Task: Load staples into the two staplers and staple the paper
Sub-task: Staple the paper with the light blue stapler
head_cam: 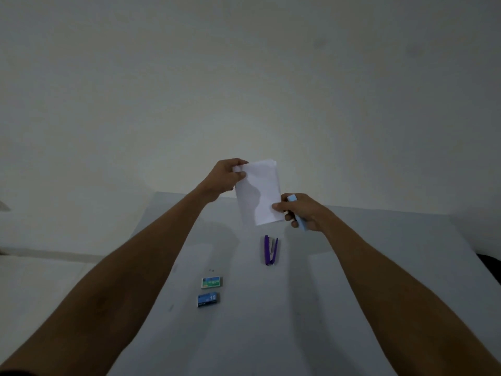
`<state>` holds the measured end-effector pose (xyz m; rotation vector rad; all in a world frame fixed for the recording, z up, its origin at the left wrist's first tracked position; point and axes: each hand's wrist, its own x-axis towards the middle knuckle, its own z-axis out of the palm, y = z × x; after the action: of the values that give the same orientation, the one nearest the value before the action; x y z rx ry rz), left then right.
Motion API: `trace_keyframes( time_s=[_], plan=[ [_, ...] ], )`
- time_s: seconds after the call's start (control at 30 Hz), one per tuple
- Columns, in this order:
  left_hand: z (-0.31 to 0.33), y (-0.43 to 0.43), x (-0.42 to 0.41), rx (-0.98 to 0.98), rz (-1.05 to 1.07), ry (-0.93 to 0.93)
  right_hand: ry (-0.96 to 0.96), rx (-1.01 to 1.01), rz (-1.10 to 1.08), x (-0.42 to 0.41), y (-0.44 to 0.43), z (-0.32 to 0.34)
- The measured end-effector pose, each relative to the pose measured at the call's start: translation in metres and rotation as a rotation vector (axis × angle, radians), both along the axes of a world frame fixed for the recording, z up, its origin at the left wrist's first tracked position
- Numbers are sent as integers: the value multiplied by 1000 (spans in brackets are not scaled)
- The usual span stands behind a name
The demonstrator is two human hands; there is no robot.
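A folded white paper (259,191) is held up above the far part of the table. My left hand (225,177) pinches its upper left corner. My right hand (301,211) grips a light blue stapler (298,213), and its thumb lies against the paper's lower right corner. A purple stapler (270,250) lies on the table below the paper, its arms slightly apart. Two staple boxes sit nearer to me: a green and white box (212,282) and a blue box (208,299).
The grey table (352,280) fills the lower middle of the view, with a pale wall behind it. A couple of tiny loose specks (212,270) lie just beyond the green box. A dark shape (488,263) shows past the table's right edge.
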<state>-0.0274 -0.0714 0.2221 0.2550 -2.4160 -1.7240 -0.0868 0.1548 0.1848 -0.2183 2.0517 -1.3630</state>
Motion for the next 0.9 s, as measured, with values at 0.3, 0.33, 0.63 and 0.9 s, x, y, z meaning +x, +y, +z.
trace_keyframes(
  time_s=[0.3, 0.33, 0.63, 0.9],
  plan=[
    [-11, 16, 0, 342, 124, -220, -168, -408, -425, 3, -11, 3],
    [-16, 19, 3, 392, 75, -260, -185, -432, -453, 5, -12, 4],
    [-39, 50, 6, 666, 89, -205, -163, -396, -368, 14, -22, 2],
    [-39, 46, 2, 622, 124, -176, -330, -434, -187, 10, -7, 2]
  ],
)
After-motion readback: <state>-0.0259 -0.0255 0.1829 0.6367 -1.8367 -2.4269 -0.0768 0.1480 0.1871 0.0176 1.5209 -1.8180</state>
